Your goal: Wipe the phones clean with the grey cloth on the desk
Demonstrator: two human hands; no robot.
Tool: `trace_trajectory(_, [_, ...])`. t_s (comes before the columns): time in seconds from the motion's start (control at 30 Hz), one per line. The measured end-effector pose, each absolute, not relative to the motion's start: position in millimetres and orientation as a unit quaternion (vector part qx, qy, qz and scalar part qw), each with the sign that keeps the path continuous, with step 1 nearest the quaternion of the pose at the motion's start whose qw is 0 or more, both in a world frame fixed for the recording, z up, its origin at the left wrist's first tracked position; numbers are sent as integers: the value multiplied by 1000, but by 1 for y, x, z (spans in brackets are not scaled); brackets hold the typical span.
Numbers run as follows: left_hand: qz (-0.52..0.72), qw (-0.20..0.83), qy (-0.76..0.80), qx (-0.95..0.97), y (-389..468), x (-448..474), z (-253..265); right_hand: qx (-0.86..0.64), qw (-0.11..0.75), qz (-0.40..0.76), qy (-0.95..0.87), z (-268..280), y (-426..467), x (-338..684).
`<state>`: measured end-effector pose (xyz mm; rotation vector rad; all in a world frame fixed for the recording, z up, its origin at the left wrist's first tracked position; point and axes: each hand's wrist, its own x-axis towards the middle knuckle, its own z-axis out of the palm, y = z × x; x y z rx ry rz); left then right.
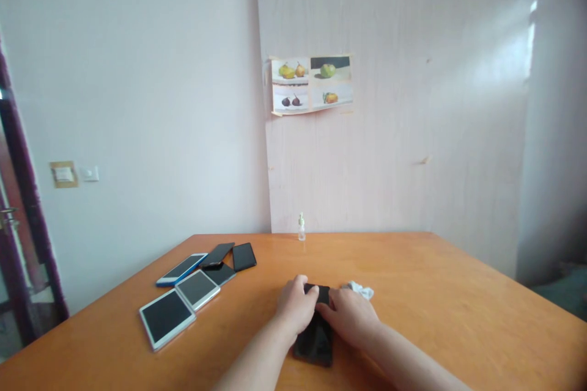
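A black tablet (315,339) lies on the table in front of me, its long side pointing away from my body. My left hand (297,305) grips its left edge, with the thumb over the dark top face. On the opposite edge, my right hand (353,316) holds the tablet, its thumb also reaching over the face. The hands cover part of the tablet's upper half. A crumpled white cloth (361,289) sits just beyond my right hand; whether the fingers touch it I cannot tell.
To the left lie several tablets: two white-framed ones (167,319), a blue-edged one (182,269) and dark ones (244,256), some overlapping. A small clear pump bottle (301,229) stands at the back edge of the orange-brown wooden table (413,293). Fruit pictures (312,84) hang on the wall.
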<state>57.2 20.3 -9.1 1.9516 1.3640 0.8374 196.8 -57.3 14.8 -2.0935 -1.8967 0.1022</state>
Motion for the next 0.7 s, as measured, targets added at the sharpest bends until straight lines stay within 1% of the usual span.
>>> trace_trajectory(0.33, [391,455,480,640,25,51,-6,-736,169,58,-653,9,-55,196])
trace_trajectory(0.5, [394,540,407,622,19,55,-2,-722,188,69,-662,7,-51,201])
trace_trajectory(0.6, [411,581,376,594,16,53,4,-723,231,84,-646,6,-47,206])
trace_trajectory(0.7, [436,610,349,563,15,49,12,-699,331,163,-613,5,-46,208])
